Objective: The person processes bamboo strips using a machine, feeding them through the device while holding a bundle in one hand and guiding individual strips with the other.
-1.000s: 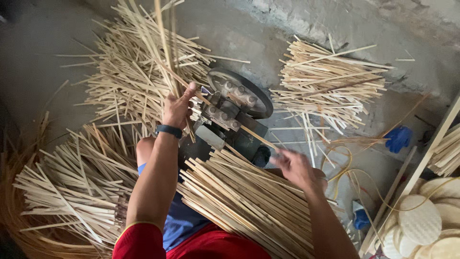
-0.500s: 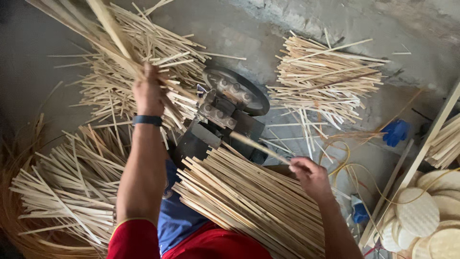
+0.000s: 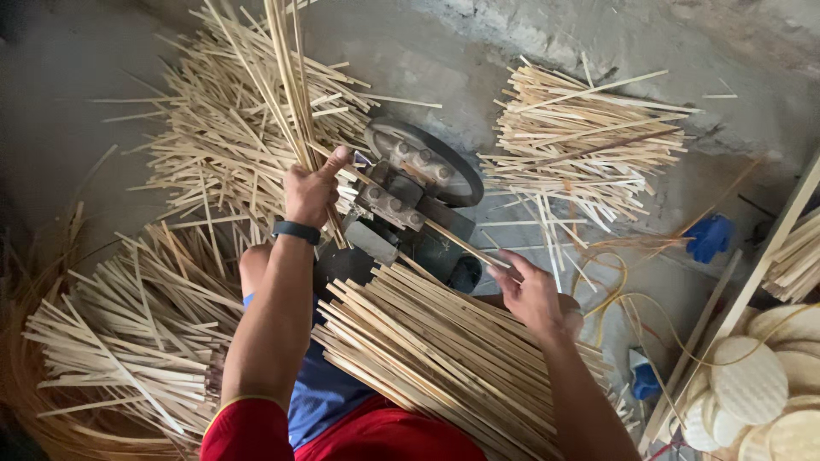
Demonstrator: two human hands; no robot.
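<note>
above machine [image 3: 418,183], left hand [image 3: 309,192] apparently grips strips [image 3: 286,85]

Dim, flat indoor light, brighter on the upper right wall, left edge in deep shadow, no glare, soft overall focus, slight smearing, mild wide-angle stretch at corners
</note>
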